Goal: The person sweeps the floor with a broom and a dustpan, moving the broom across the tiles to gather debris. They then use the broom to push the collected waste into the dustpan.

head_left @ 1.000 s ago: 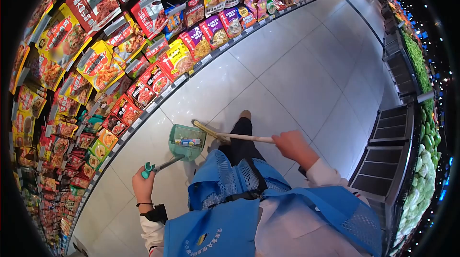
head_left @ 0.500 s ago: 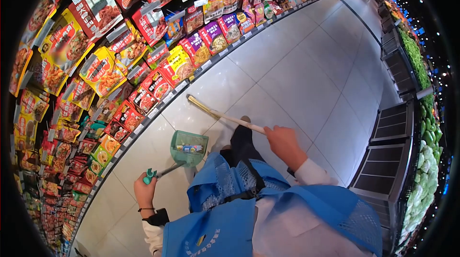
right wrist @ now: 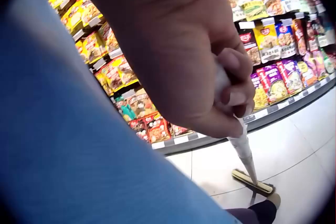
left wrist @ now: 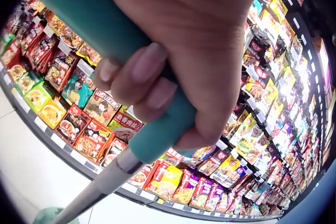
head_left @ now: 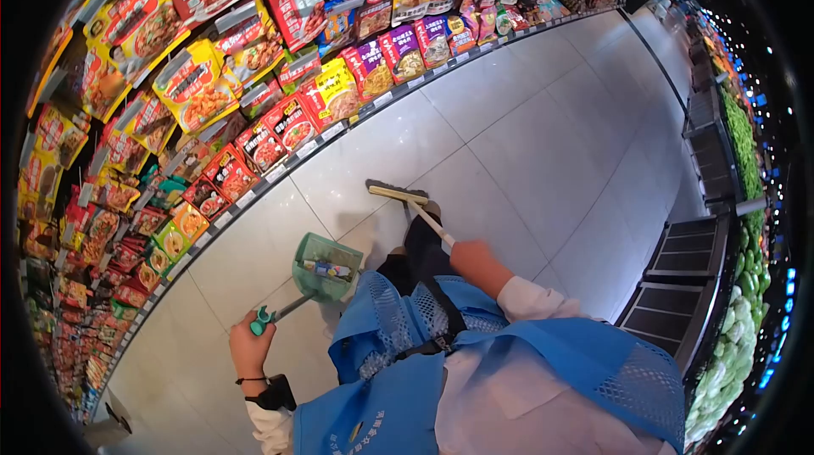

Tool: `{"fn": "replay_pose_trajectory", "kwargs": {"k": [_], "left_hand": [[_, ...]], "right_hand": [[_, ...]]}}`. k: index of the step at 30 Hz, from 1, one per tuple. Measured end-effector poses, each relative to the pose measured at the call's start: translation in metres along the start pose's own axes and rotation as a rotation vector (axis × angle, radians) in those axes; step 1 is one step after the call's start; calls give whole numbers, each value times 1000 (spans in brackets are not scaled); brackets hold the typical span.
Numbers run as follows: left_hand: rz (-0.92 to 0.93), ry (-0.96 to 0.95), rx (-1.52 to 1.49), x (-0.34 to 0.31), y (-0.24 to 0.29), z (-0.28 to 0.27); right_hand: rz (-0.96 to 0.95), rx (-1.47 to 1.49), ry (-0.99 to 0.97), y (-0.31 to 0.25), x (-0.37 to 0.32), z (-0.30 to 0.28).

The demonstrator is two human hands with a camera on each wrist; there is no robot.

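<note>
My left hand (head_left: 252, 345) grips the teal handle (left wrist: 94, 14) of a long-handled dustpan, its fingers wrapped round it in the left wrist view. The translucent green pan (head_left: 317, 248) is low by the floor, left of my legs. Inside it lies a small white, blue and yellow wrapper-like piece (head_left: 329, 269). My right hand (head_left: 480, 262) holds the pale stick of a broom (right wrist: 253, 183), fingers curled round it in the right wrist view. The broom's yellowish head with dark bristles (head_left: 395, 193) is at the floor in front of my shoe, beyond the pan.
Shelves of bagged seasonings (head_left: 331, 92) curve along the left, their base edge close to the pan. Vegetable stands (head_left: 670, 311) with dark panels line the right. Pale floor tiles (head_left: 526, 133) stretch ahead between them. A blue mesh vest (head_left: 381, 396) hangs over my body.
The broom head first swung out toward the shelves, then came right, in front of my shoe. My right hand drew left and closer to my body. The left hand and dustpan barely moved.
</note>
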State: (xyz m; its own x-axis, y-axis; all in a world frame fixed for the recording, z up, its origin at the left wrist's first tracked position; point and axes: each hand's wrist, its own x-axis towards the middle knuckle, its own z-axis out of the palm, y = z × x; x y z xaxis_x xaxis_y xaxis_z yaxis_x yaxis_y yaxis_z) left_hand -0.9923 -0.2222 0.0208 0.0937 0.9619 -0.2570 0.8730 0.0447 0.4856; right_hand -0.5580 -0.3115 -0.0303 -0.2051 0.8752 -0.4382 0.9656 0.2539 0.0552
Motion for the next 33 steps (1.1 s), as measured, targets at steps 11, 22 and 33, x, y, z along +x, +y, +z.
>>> {"fn": "replay_pose_trajectory", "kwargs": {"k": [11,22,33], "left_hand": [[-50,-63,69,-5,-17,-7],[5,-21,31,-11,-32,-4],[-64,107,-170,-76,-61,-35]], "right_hand": [[-358,156,-104,-28,-30,-30],[69,295,43,44,-87,-150],[326,270,268,16,-78,-72]]}}
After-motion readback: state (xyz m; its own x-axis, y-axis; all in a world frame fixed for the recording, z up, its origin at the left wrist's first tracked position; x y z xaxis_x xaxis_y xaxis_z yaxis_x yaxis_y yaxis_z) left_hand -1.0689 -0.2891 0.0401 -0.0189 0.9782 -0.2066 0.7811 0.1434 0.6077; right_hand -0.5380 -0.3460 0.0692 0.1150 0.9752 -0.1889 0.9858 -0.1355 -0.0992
